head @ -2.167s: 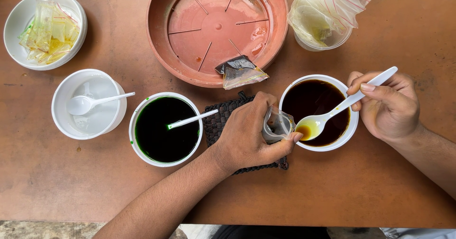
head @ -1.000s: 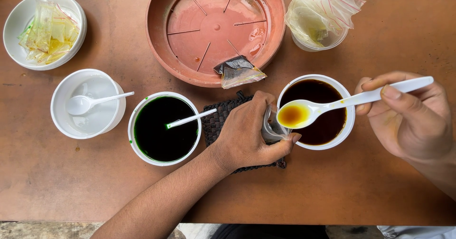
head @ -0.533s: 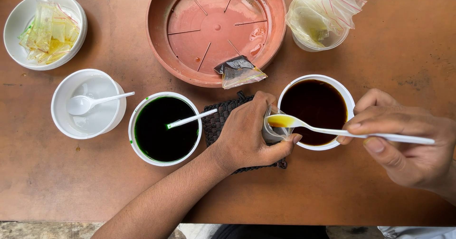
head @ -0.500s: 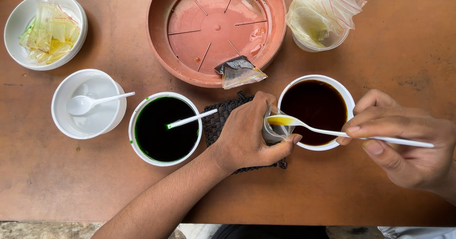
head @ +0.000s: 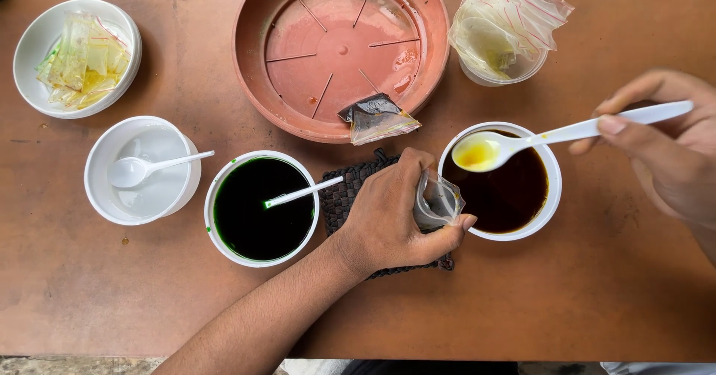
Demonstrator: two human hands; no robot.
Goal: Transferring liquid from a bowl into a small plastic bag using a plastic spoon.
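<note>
Left hand (head: 391,222): grip clamped on a small clear pouch (head: 436,202), held just beside the white bowl of dark brown liquid (head: 553,196), over a dark woven mat (head: 344,196). Right hand (head: 667,151): grip closed on a white plastic spoon (head: 522,141) carrying yellow liquid above that bowl. On the brown surface (head: 522,300): bowl of dark green liquid (head: 261,209) with stirrer, terracotta saucer (head: 339,47), cup of empty pouches (head: 503,36).

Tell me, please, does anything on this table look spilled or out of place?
A filled small sachet lies askew on the rim of the terracotta tray, half hanging over. Small wet smears mark the tray floor. Otherwise, nothing looks spilled.
</note>
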